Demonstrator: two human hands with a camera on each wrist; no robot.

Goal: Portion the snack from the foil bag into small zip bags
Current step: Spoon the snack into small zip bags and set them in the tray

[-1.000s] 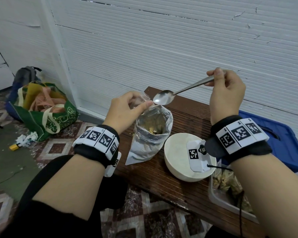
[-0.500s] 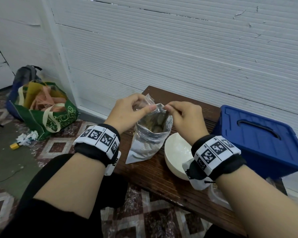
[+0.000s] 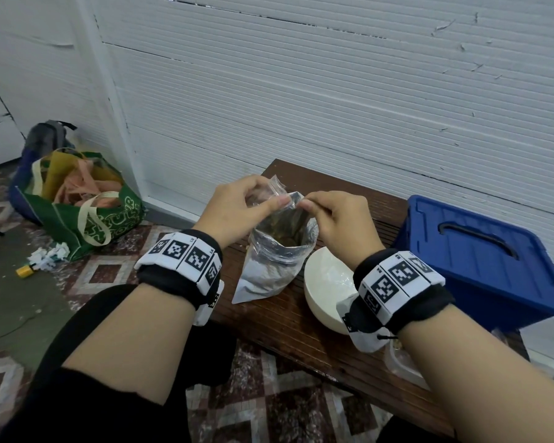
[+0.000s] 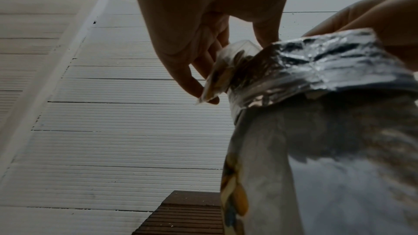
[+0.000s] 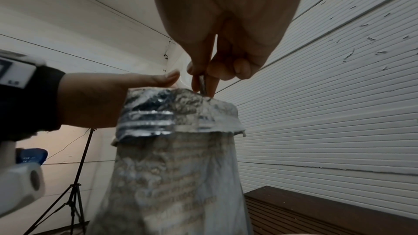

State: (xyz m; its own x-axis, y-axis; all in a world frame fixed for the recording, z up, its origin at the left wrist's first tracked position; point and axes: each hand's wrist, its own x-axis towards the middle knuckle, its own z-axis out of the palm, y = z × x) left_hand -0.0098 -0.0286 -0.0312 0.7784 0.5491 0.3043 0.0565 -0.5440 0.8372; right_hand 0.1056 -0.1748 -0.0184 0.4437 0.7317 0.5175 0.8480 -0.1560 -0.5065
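The silver foil bag (image 3: 269, 270) stands open on the wooden bench (image 3: 301, 334), brown snack pieces (image 3: 285, 227) showing inside. My left hand (image 3: 269, 201) pinches a small clear zip bag (image 3: 275, 189) at the foil bag's far-left rim, its thumb lying along that rim. In the left wrist view the zip bag (image 4: 222, 71) has a few snack pieces in it, next to the foil bag (image 4: 316, 149). My right hand (image 3: 306, 203) is at the bag's mouth. Its thumb and finger pinch a thin metal spoon handle (image 5: 202, 85) that goes down into the foil bag (image 5: 176, 167). The spoon's bowl is hidden.
A white bowl (image 3: 327, 282) stands just right of the foil bag. A blue lidded box (image 3: 480, 257) fills the bench's right end, and a clear container (image 3: 403, 362) sits under my right forearm. A green bag (image 3: 87, 215) lies on the floor; a tripod (image 5: 74, 185) stands behind.
My right hand has come down from above the bench, where it held the spoon up, to the foil bag's mouth. The left hand has stayed at the rim with the zip bag.
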